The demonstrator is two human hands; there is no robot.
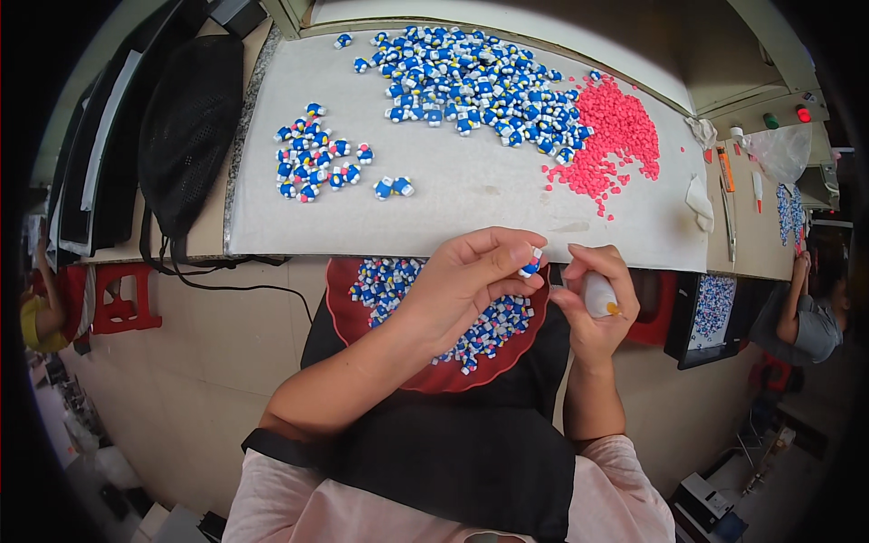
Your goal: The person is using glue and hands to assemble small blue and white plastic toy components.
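My left hand (462,285) pinches a tiny blue-and-white figure (531,262) between thumb and fingertips, just past the table's front edge. To its right, my right hand (590,335) has its fingers curled round a small white squeeze bottle (599,295) with an orange-yellow end; its thin tip points toward the figure, a short gap away. A red scalloped bowl (425,384) sits on my lap under my left hand, holding many similar figures (493,328). On the table lie a big heap of blue-and-white figures (489,86), small pink pieces (620,127) and a smaller figure group (308,156).
A white sheet (489,222) covers the tabletop, with two figures (393,187) apart from the others. Crumpled tissue (699,201), metal tweezers (729,222) and an orange-handled tool (725,169) lie at the right. A black mesh item (192,127) stands left. Other people sit at both sides.
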